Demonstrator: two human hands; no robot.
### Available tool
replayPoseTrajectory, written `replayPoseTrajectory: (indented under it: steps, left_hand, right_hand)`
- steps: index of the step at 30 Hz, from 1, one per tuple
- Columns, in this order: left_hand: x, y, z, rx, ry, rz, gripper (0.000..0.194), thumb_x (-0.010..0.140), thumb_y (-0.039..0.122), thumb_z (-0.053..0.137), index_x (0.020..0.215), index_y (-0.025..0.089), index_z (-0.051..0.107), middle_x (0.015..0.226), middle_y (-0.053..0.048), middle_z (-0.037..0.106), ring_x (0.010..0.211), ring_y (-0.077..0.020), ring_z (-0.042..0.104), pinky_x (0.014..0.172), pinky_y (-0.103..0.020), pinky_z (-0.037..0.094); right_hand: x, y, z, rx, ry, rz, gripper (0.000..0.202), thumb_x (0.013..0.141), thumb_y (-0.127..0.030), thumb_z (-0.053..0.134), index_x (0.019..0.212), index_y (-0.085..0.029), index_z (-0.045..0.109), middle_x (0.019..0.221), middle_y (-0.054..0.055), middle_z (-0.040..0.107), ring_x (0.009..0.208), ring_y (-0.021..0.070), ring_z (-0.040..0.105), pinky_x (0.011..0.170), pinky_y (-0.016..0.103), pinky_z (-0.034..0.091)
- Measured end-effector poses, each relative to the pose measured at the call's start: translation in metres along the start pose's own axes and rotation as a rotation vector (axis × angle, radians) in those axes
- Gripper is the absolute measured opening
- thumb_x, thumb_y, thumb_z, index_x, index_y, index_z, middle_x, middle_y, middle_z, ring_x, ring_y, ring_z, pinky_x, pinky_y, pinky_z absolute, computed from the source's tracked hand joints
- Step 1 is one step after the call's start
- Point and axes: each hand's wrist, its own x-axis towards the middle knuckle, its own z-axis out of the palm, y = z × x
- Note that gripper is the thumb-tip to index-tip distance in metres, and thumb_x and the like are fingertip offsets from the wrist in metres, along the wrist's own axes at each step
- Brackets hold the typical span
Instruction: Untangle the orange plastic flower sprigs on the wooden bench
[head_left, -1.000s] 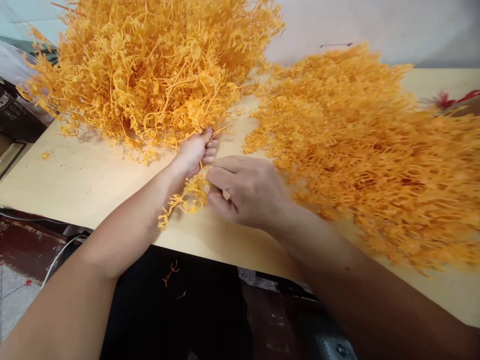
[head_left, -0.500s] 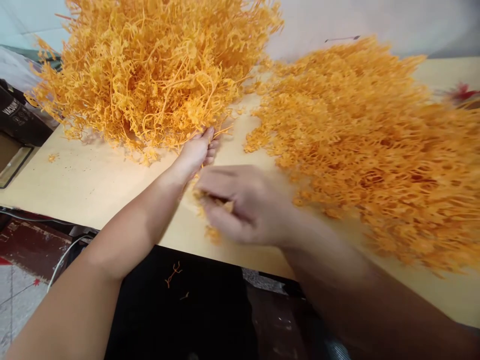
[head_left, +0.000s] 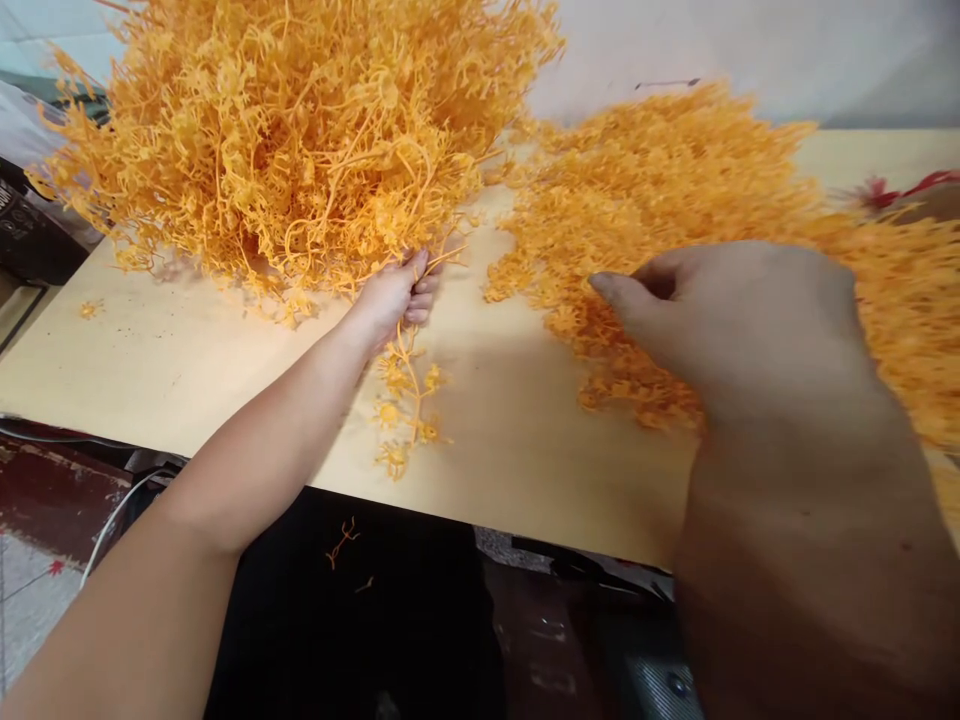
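Note:
My left hand [head_left: 397, 290] is closed around the stem of an orange plastic sprig [head_left: 411, 390], at the lower right edge of a tall tangled heap of orange plastic sprigs [head_left: 300, 140]. The held sprig's branched end, with small flower-like tips, hangs below the fist over the table. My right hand [head_left: 720, 310] is over a second, flatter pile of orange plastic pieces [head_left: 645, 190] on the right. Its thumb and forefinger curl together in a pinch. The back of the hand hides the other fingers and whatever they may hold.
The piles lie on a pale wooden table [head_left: 517, 470] against a light wall [head_left: 750, 50]. A dark box [head_left: 34, 235] stands at the left end. Red plastic pieces [head_left: 885, 192] lie at the far right. Orange scraps [head_left: 343, 543] rest on dark cloth below the table edge.
My right hand has moved right and slightly up, from beside my left hand to over the right pile. The sprig below my left fist now shows fully. My left hand has stayed nearly still.

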Motion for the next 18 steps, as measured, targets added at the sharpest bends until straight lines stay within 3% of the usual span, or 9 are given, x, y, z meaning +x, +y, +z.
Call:
replayPoseTrajectory:
  steps: [3,6,10,12,14,18]
  left_hand:
    - [0.001,-0.001,-0.001,-0.024,0.002,0.005,0.028,0.090,0.027,0.041,0.066,0.015,0.034,0.051,0.008,0.023,0.034,0.0012,0.019,0.036,-0.009,0.011]
    - [0.002,-0.002,-0.002,-0.036,0.007,0.006,0.027,0.089,0.028,0.045,0.067,0.015,0.035,0.051,0.008,0.024,0.035,0.0011,0.019,0.036,-0.009,0.011]
    - [0.003,-0.003,-0.001,-0.001,0.013,0.015,0.027,0.090,0.028,0.041,0.067,0.015,0.036,0.051,0.008,0.025,0.035,0.0004,0.018,0.036,-0.009,0.011]
    - [0.002,-0.003,0.000,0.006,0.027,0.019,0.026,0.090,0.027,0.040,0.067,0.016,0.037,0.050,0.007,0.025,0.036,0.0001,0.018,0.036,-0.009,0.011]
    - [0.001,-0.003,0.001,0.003,0.045,0.020,0.026,0.090,0.027,0.041,0.067,0.016,0.038,0.050,0.007,0.025,0.036,-0.0001,0.019,0.036,-0.010,0.011]
    - [-0.001,-0.003,0.003,-0.016,0.080,0.009,0.025,0.088,0.028,0.045,0.067,0.016,0.038,0.049,0.008,0.025,0.035,0.0003,0.018,0.036,-0.009,0.010]
  right_hand:
    - [-0.008,-0.030,0.001,-0.207,0.002,0.147,0.017,0.077,-0.029,0.052,0.064,-0.020,0.046,0.062,0.002,0.053,0.072,0.0229,0.058,0.060,0.031,0.038]
    - [-0.012,-0.044,0.003,-0.296,-0.039,0.083,0.003,0.078,-0.024,0.047,0.076,-0.021,0.049,0.081,0.006,0.060,0.081,0.0262,0.059,0.064,0.034,0.041]
    - [-0.014,-0.028,0.004,-0.264,0.058,0.140,0.029,0.074,-0.020,0.044,0.102,-0.020,0.053,0.107,0.016,0.053,0.089,0.0345,0.058,0.071,0.046,0.044]
    - [-0.018,-0.025,0.007,-0.171,0.105,0.059,0.037,0.076,-0.021,0.045,0.112,-0.017,0.051,0.119,0.020,0.045,0.090,0.0338,0.057,0.075,0.048,0.044]
    - [-0.026,-0.035,0.013,-0.066,0.074,-0.099,0.032,0.080,-0.030,0.046,0.107,-0.014,0.053,0.114,0.021,0.046,0.085,0.0286,0.058,0.074,0.044,0.045]
    - [-0.042,-0.072,0.035,0.006,-0.152,-0.308,0.024,0.081,-0.038,0.051,0.080,-0.015,0.056,0.079,0.008,0.054,0.060,0.0156,0.051,0.058,0.031,0.041]
